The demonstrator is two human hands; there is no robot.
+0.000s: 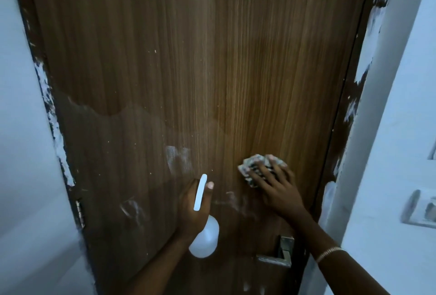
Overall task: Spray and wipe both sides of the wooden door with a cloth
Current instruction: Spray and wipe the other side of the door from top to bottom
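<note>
Brown wood-grain door (188,58) fills the view, its paint-flecked frame edges close on both sides against pale walls (23,129). The right hand (276,183), fingers spread, presses a crumpled cloth (250,162) against the panel above the metal handle (280,255). The left hand (195,205) grips a white spray bottle (204,240) just beside it. Broad bare panel lies above.

Pale bluish walls (18,106) flank a paint-smeared dark frame (346,106); a switch plate (422,209) sits on the right wall.
</note>
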